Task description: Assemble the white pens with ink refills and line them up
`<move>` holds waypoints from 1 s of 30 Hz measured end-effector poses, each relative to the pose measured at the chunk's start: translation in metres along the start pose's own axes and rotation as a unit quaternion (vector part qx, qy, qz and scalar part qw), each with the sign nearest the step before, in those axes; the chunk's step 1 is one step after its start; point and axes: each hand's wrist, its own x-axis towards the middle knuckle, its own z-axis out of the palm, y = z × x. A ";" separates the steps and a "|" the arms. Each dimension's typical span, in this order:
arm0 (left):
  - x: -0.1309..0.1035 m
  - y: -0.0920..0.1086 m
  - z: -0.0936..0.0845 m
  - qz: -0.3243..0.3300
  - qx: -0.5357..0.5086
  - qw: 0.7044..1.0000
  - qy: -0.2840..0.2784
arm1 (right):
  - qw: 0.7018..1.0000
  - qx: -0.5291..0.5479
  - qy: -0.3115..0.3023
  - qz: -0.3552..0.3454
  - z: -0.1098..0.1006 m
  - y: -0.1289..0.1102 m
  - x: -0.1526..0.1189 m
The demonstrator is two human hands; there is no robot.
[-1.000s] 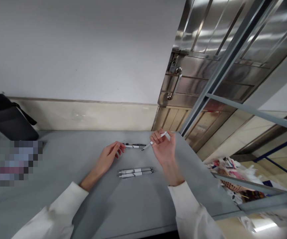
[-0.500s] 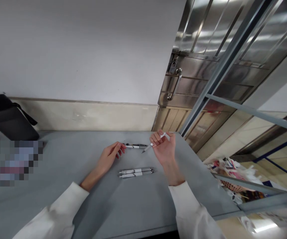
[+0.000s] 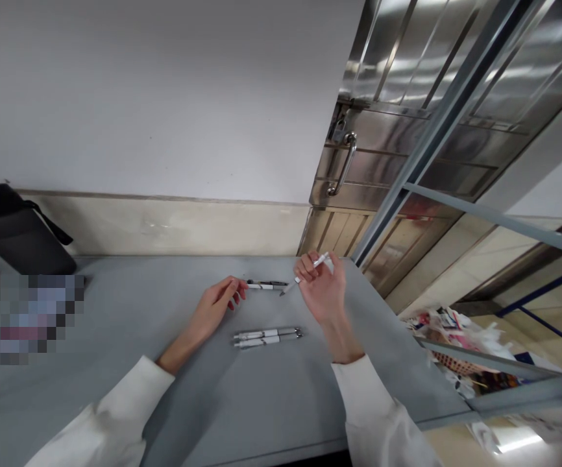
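Beyond the nearer pair of pens, my left hand [image 3: 216,303] lies low over the grey table, its fingers loosely curved with small gaps between them. Its fingertips are at the left end of two pens, a white one [image 3: 260,287] and a darker one [image 3: 274,283], lying side by side; whether they touch is unclear. My right hand [image 3: 324,292], palm turned up, has its fingers curled around a white pen [image 3: 320,260]. This pen slants, its tip pointing down-left close to the lying pens. Two more white pens [image 3: 264,340] lie parallel nearer to me.
A black case with a strap [image 3: 23,227] stands at the table's [image 3: 256,408] far left, beside a pixelated patch. The white wall [image 3: 164,97] rises behind. At right are a metal shelf frame [image 3: 398,194], a steel door [image 3: 373,143] and a shelf of mixed goods [image 3: 470,344].
My right hand has shifted slightly right, and the pen in it has tilted a little. The left hand stays almost in place. The nearer pens have not moved.
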 end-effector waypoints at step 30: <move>0.009 0.003 -0.010 0.011 0.042 0.999 0.020 | 0.813 -0.574 -0.097 0.009 -0.035 0.022 0.000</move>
